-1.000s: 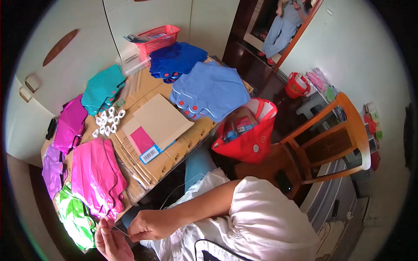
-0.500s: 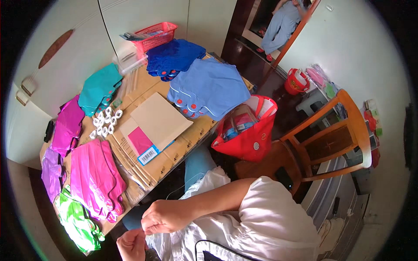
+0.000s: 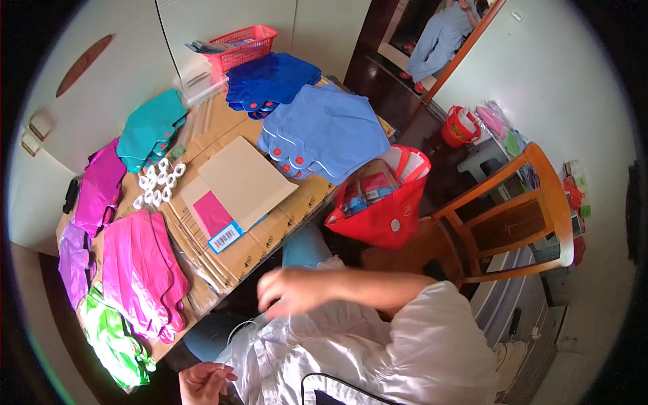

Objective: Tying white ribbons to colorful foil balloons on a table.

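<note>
My left hand (image 3: pixel 204 381) is low at the bottom edge, its thumb and fingers pinched together; whatever they may hold is too small to make out. Over my lap is my right hand (image 3: pixel 290 291), with bent fingers smeared by motion. A thin white cord (image 3: pixel 236 329) curves over my lap below it. On the table beyond lie beige card sheets (image 3: pixel 246 179) over a magenta and blue packet (image 3: pixel 226 236). Nearest to my hands on the table is a stack of pink folded fabric pieces (image 3: pixel 142 270).
Green (image 3: pixel 115 337), teal (image 3: pixel 152 128) and light blue (image 3: pixel 324 131) fabric stacks lie around the cardboard-covered table, with white rolls (image 3: pixel 158 183) between. A red bag (image 3: pixel 378 216) stands by a wooden chair (image 3: pixel 520 216). Another person (image 3: pixel 439 40) sits beyond the doorway.
My hands, together before, are now apart. The right has moved up and to the right; the left stays low near the bottom edge. The view has shifted slightly.
</note>
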`<state>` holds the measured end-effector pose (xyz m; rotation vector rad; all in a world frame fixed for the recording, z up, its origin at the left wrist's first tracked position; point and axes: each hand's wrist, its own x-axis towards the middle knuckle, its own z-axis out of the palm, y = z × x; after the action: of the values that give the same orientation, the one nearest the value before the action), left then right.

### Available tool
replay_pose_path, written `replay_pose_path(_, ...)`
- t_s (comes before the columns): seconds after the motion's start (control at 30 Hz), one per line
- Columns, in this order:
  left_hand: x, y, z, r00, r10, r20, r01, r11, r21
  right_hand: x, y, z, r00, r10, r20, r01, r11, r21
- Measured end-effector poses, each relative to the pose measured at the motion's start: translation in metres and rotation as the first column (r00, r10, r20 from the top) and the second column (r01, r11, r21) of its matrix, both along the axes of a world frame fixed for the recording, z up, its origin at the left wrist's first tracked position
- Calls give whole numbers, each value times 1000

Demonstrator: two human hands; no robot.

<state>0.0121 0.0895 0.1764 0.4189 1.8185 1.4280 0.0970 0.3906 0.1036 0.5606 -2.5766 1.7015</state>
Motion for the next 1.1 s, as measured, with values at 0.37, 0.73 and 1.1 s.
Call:
replay_pose_path(0.37,-4,-9,-25,998,67,-9,-67,998,-10,151,194,-121,551,-834,38,253,210,944)
replay_pose_path(0.73,-8,5,0,999,18,49,-16,999,-33,215,230,-104,356,-932,63,105,107,989)
replay_pose_path(1.1,-9,10,4,1000,12,4,-12,999,-44,163,226,-99,261,-931,255,-73,244,967)
